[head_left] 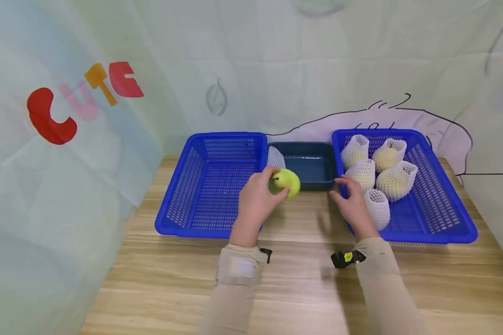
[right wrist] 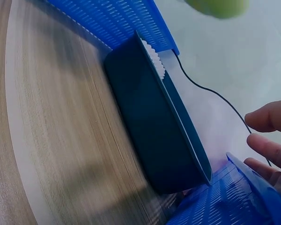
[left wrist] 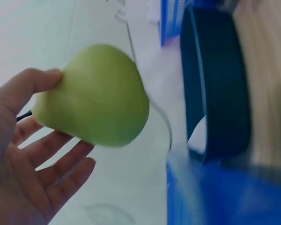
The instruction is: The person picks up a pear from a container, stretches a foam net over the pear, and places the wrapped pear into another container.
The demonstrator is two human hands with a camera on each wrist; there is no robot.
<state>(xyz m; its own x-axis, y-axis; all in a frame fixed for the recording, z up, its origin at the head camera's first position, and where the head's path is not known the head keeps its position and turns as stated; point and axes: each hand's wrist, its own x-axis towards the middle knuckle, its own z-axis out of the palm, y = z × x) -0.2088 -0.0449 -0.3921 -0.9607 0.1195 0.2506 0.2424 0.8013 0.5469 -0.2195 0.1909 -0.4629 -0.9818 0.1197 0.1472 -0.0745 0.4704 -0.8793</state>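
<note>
A green pear [head_left: 288, 182] with a dark stem is held in my left hand [head_left: 257, 195], above the front of the dark teal bin. In the left wrist view the thumb lies on one side of the pear [left wrist: 100, 96] and the fingers curl beneath it. My right hand [head_left: 354, 204] hovers by the near left rim of the right blue basket [head_left: 436, 186], its fingers loosely bent with nothing between them. Several pears in white foam net sleeves [head_left: 396, 181] sit in that basket. Inside the teal bin [head_left: 312, 163], a white foam net [head_left: 275, 158] rests at the left end.
Left of the bin stands another blue basket [head_left: 224, 186], with no fruit showing in it. All three containers stand side by side on a wooden table [head_left: 302, 279]. A printed cloth backdrop [head_left: 255, 83] hangs right behind them.
</note>
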